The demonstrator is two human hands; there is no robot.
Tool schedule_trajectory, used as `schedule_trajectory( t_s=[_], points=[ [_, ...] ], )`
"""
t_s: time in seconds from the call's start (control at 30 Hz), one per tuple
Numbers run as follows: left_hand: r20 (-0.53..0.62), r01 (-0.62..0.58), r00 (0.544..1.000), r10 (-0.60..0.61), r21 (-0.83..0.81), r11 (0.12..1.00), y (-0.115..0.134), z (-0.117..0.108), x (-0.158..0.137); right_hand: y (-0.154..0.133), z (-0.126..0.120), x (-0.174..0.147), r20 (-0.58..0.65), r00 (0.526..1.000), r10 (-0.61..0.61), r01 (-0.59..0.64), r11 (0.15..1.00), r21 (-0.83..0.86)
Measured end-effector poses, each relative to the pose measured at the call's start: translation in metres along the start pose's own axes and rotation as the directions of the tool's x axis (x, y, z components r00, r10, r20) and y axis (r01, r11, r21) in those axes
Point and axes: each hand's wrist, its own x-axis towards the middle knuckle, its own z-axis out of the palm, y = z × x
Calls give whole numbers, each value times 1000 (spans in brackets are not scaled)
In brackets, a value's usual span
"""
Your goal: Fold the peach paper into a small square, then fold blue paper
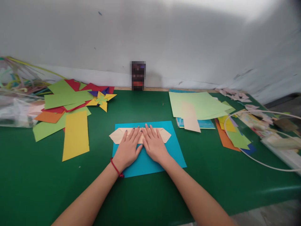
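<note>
Cream folded-paper strip, pointed at both ends (pixel 117 135): clock centre; lies flat on the backing sheet, 9 o'clock tip overhanging its edge.
Green smooth-topped table (pixel 141 197): supports all items.
Heap of lime, red and orange paper (pixel 63 100): 10 o'clock; apparently set aside to free the working area.
Bright blue rectangular paper sheet (pixel 172 153): directly beneath the strip; probably serves as a backing.
Pale green paper sheets (pixel 199 105): 2 o'clock; overlapped, likely kept within reach.
Clear plastic bag (pixel 16 114): between 9 and 10 o'clock; contents pale pinkish, not identifiable.
Clear-and-white package (pixel 279 153): 3 o'clock, far side; holds something pale, too blurred to name.
Left hand (pixel 128 150): palm down, fingers extended over the strip; nothing gripped.
Right hand (pixel 155 149): same posture, thumbs close together; not clamped. Flat pressure presumably holds the folded layers down.
Yellow, purple and green paper star (pixel 101 99): 10 o'clock, against the heap.
Red cord bracelet (pixel 115 167): left wrist.
</note>
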Motion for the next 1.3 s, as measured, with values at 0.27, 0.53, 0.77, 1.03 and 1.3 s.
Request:
schedule_trajectory(
  t_s=[0.27, 0.53, 0.77, 1.03, 1.3],
  points=[
    [-23, 61, 998, -60, 32, 998, 6, 4, 1, -16, 5, 12, -123, 980, 159, -154, 987, 54],
    [-41, 97, 995, -96, 28, 995, 15, 3, 2, -8, 2, 9, -174, 976, 128, -114, 989, 89],
    [-13, 129, 992, -129, -6, 992, 11, 1, -3, -5, 0, 7, -116, 989, 96, -80, 987, 138],
    [-28, 278, 960, -278, -30, 960, 12, -4, -2, -12, -22, -1, -328, 895, 302, -164, 907, 387],
    [-81, 324, 942, -326, -38, 945, 1, -10, -3, -9, -23, -2, -136, 913, 384, -277, 829, 486]
  ],
)
